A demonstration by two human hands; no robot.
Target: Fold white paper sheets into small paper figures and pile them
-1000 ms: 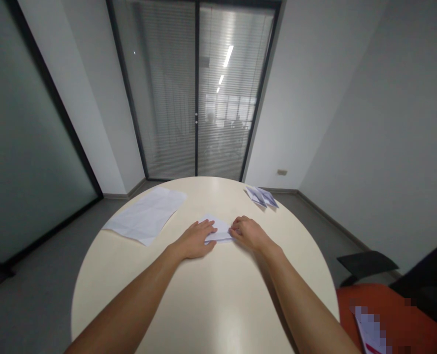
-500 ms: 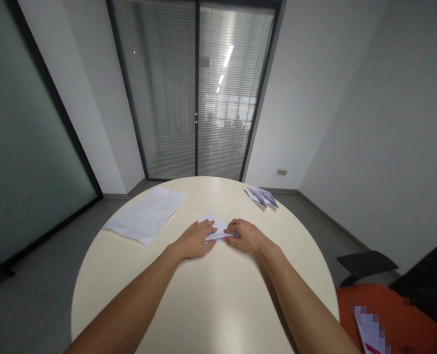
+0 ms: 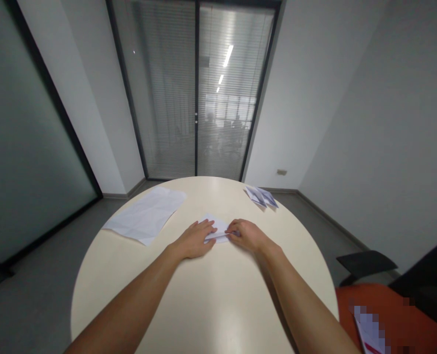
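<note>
While left fingers lie spread, right fingers pinch centre-frame paper | partly folded — flattening seems unfinished | frame-left sheet open

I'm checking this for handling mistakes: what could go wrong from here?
The small folded white paper might crease askew, since the left hand lies on one side while the right hand pinches the other. The large white paper sheet could slide off if bumped, as its left corner lies at the edge of the round cream table.
</note>
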